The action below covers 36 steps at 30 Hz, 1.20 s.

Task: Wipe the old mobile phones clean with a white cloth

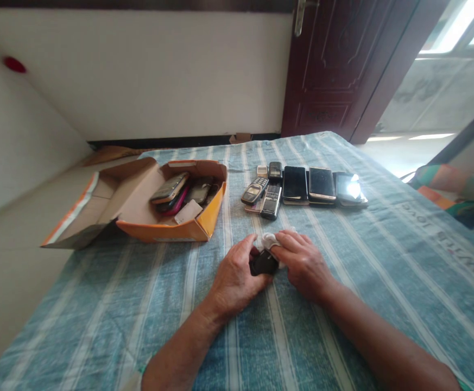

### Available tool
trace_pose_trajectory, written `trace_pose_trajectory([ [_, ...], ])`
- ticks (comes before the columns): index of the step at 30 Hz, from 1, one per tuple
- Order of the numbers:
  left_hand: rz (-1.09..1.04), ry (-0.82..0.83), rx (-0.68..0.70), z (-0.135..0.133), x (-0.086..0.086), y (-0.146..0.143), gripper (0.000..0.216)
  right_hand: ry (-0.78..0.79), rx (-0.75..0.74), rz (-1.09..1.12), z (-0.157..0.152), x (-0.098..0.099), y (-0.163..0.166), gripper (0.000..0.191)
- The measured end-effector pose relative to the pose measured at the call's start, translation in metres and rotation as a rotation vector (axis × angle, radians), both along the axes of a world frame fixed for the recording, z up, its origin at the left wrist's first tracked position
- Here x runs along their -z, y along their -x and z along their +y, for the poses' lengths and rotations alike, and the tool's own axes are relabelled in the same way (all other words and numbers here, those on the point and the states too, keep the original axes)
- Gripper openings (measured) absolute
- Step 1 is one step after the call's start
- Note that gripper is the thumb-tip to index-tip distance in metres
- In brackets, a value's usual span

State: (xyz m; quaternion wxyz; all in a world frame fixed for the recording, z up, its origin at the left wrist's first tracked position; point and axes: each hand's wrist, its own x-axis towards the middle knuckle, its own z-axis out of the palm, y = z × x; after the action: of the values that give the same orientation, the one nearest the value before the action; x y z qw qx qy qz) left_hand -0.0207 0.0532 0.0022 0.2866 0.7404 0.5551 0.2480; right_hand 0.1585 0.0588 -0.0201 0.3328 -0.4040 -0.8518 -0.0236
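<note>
Near the middle of the cloth, my left hand [237,277] grips a small black mobile phone [263,264] between thumb and fingers. My right hand [305,263] presses a crumpled white cloth or tissue [270,240] against the phone's upper right side. Its fingers are closed over the white wad, and part of the phone is hidden under it. Just beyond my hands lie several old keypad phones, among them a silver-edged one [271,202] and a dark rounded one [255,190]. To their right, touchscreen phones lie in stacks, with a black one [295,183] and a gold-framed one [322,183] on top.
An open orange cardboard box [167,231] stands on the left, its lid folded out, with several phones inside. A shiny phone [349,187] ends the row at right. Blue striped cloth [147,326] covers the surface. Behind are a wall and a dark red door [342,60].
</note>
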Motion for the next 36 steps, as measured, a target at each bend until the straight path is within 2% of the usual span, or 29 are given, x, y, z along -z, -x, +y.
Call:
trace_pose_trajectory([
  [7,0.042,-0.046,-0.001,0.0,0.0,-0.002,0.058,0.15,0.157,0.099,0.01,0.011,-0.011,0.038],
  [10,0.067,-0.103,-0.008,-0.002,0.0,-0.004,0.055,0.201,0.174,0.183,0.015,0.016,-0.017,0.041],
  [14,0.068,-0.211,-0.009,-0.006,0.003,-0.007,0.057,0.137,0.149,0.188,0.012,0.012,-0.016,0.04],
  [18,0.067,-0.304,-0.004,-0.007,0.005,-0.009,0.06,0.011,0.073,0.039,0.003,0.0,-0.002,0.029],
  [21,0.091,-0.38,0.012,-0.008,0.007,-0.01,0.058,-0.011,0.025,-0.04,0.001,-0.006,0.004,0.021],
  [25,0.113,-0.389,0.02,-0.008,0.008,-0.01,0.06,0.057,0.129,-0.033,0.008,-0.004,-0.004,0.024],
  [27,0.131,-0.396,0.028,-0.008,0.009,-0.01,0.061,0.122,0.21,0.049,0.013,0.001,-0.011,0.031],
  [30,0.185,-0.467,0.054,-0.009,0.009,-0.01,0.06,0.254,0.237,0.281,0.02,0.005,-0.021,0.037],
  [36,0.262,-0.628,0.108,-0.013,0.006,-0.012,0.063,0.628,0.306,1.113,0.037,0.005,-0.036,0.029],
])
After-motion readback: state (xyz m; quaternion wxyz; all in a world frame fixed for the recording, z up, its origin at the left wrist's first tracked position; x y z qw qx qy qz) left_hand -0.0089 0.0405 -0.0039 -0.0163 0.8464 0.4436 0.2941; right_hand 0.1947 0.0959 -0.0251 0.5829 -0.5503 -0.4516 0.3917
